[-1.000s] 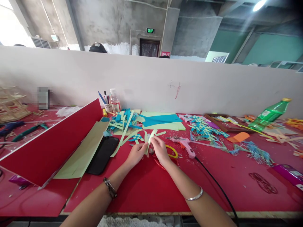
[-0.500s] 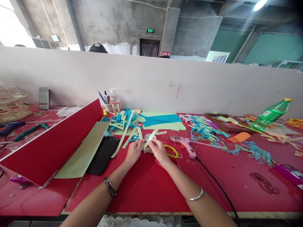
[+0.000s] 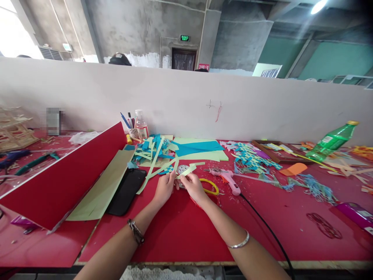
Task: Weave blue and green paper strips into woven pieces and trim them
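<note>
Pale green paper strips point(image 3: 188, 171) run between my two hands over the red table. My left hand point(image 3: 165, 188) is closed, pinching a strip between thumb and fingers. Close beside it, my right hand point(image 3: 192, 188) pinches a strip whose end sticks out up and to the right. Behind the fingers lies a round, pale disc with holes point(image 3: 183, 169), partly hidden. A yellow scissor-like handle loop point(image 3: 215, 186) shows just right of my right hand. Left of my hands, a blue and green woven paper piece point(image 3: 168, 169) lies beside loose strips.
A pink glue gun point(image 3: 229, 179) with a black cord lies to the right. A black phone point(image 3: 126, 192) and an upright red board point(image 3: 72, 175) are at left. Blue paper point(image 3: 199, 147) lies behind; a green bottle point(image 3: 332, 142) leans at far right.
The strip in my right hand has swung from steeply upright to flatter, pointing right. My right hand has shifted slightly left, closer to the left hand, which stays nearly in place.
</note>
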Demonstrator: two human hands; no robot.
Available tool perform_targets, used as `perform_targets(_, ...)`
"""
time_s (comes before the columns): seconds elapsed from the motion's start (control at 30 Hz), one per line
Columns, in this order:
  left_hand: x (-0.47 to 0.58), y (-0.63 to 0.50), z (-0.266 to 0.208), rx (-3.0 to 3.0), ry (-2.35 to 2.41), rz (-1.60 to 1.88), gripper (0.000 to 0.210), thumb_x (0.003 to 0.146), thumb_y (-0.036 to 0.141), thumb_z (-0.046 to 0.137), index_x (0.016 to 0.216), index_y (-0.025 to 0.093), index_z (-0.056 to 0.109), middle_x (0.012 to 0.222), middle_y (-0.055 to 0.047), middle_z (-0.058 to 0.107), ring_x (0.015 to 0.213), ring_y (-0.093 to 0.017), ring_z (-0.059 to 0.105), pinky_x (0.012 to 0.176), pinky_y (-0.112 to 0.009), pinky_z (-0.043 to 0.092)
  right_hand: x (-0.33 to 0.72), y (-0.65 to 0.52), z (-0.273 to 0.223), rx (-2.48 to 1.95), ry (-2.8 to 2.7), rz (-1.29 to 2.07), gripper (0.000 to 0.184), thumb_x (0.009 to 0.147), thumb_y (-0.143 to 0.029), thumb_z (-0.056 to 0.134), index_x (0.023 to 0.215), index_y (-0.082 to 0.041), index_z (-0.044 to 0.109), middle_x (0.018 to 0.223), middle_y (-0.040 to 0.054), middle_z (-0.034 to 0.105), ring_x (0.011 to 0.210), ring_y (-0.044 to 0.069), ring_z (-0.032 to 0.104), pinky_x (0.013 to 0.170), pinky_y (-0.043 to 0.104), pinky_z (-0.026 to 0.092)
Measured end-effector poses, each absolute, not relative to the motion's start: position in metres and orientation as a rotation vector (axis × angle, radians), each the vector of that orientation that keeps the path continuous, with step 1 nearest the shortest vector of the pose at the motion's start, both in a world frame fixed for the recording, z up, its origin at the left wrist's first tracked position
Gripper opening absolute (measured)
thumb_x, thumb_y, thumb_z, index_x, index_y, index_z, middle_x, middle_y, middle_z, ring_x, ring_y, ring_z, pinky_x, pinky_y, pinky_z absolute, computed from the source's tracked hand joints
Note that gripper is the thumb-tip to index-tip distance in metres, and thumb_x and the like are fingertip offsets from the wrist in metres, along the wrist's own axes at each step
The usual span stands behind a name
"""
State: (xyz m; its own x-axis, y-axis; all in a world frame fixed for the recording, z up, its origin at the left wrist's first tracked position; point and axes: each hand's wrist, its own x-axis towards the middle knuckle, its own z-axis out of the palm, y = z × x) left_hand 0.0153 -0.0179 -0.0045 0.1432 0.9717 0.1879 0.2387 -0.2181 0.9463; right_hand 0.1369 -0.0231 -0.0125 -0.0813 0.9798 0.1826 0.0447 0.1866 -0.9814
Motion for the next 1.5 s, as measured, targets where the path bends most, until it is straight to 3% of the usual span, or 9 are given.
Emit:
perform_targets(0.2,0.003,-0.006,-0.004,1.339,1.228,1.328,0.045,0.081,0.050,0.030,0.068,0.014,0.054,0.049,0.002,0.047,0.040,-0.008,0.041,0.042,-0.021,0.032,0.138,-0.034,-0.003,-0.971,-1.579,1.276,0.021,0.072,-0.032,0.050,0.056,-0.017,0.047,0.048,-0.0051,0.042,0.045,0.007,0.037,0.044,0.021,0.028)
perform_targets(0.3,-0.001,0.000,-0.009,1.440,1.374,1.460,0.033,0.075,0.039,0.046,0.094,0.014,0.055,0.079,-0.004,0.055,0.069,-0.014,0.053,0.062,-0.025,0.043,0.142,-0.040,0.006,-0.750,-1.927,1.609,0.021,0.072,-0.028,0.050,0.055,-0.016,0.050,0.050,-0.0044,0.047,0.046,0.006,0.040,0.047,0.020,0.031)
perform_targets(0.43,-0.004,0.000,-0.009,1.796,1.568,1.652,0.057,0.066,0.015,0.054,0.121,0.020,0.041,0.116,-0.010,0.040,0.111,-0.023,0.039,0.093,-0.037,0.033,0.148,-0.042,0.012,-0.495,-2.190,2.022,0.023,0.072,-0.032,0.051,0.058,-0.015,0.054,0.049,-0.0046,0.047,0.044,0.005,0.038,0.044,0.019,0.029)
perform_targets(0.53,-0.004,-0.009,0.001,2.222,1.382,1.419,0.060,0.065,0.000,0.042,0.119,0.027,0.046,0.125,-0.007,0.038,0.118,-0.022,0.032,0.098,-0.040,0.026,0.153,-0.040,0.011,-0.406,-2.114,2.144,0.024,0.071,-0.035,0.054,0.060,-0.014,0.055,0.053,-0.0026,0.050,0.047,0.006,0.039,0.044,0.019,0.030)
perform_targets(0.67,0.001,-0.023,0.011,2.539,0.991,0.890,0.053,0.067,0.001,0.043,0.109,0.030,0.056,0.132,0.000,0.037,0.121,-0.023,0.027,0.100,-0.041,0.021,0.162,-0.033,0.003,-0.113,-1.791,2.211,0.028,0.066,-0.036,0.063,0.054,-0.014,0.050,0.053,-0.0008,0.051,0.047,0.006,0.040,0.041,0.019,0.030)
perform_targets(0.83,0.004,-0.023,0.006,2.496,1.028,0.870,0.017,0.078,0.022,0.049,0.086,0.023,0.064,0.120,-0.004,0.050,0.113,-0.024,0.036,0.095,-0.041,0.026,0.169,-0.027,-0.005,0.219,-1.491,2.286,0.026,0.066,-0.032,0.063,0.053,-0.014,0.049,0.049,-0.0031,0.045,0.041,0.005,0.037,0.037,0.017,0.030)
perform_targets(1.13,-0.004,-0.005,0.003,2.078,1.116,1.375,0.021,0.083,0.029,0.043,0.077,0.016,0.059,0.080,-0.004,0.062,0.080,-0.016,0.054,0.076,-0.029,0.039,0.172,-0.026,-0.004,0.149,-1.504,2.268,0.027,0.064,-0.033,0.065,0.050,-0.014,0.051,0.049,-0.0010,0.047,0.042,0.007,0.041,0.040,0.020,0.032)
perform_targets(1.3,-0.004,-0.008,0.003,1.800,1.168,1.354,0.028,0.083,0.036,0.041,0.073,0.015,0.058,0.053,0.002,0.055,0.050,-0.010,0.048,0.058,-0.024,0.039,0.170,-0.027,0.001,-0.062,-1.396,2.136,0.028,0.069,-0.033,0.062,0.054,-0.015,0.048,0.053,-0.0033,0.046,0.044,0.005,0.039,0.045,0.020,0.031)
perform_targets(1.5,0.002,-0.009,0.005,1.121,0.754,1.315,0.020,0.076,0.033,0.054,0.084,0.015,0.056,0.063,0.001,0.060,0.058,-0.011,0.056,0.060,-0.023,0.044,0.163,-0.027,-0.001,-0.337,-1.373,2.073,0.012,0.074,-0.024,0.056,0.068,-0.014,0.051,0.057,-0.0036,0.052,0.045,0.005,0.046,0.047,0.019,0.034)
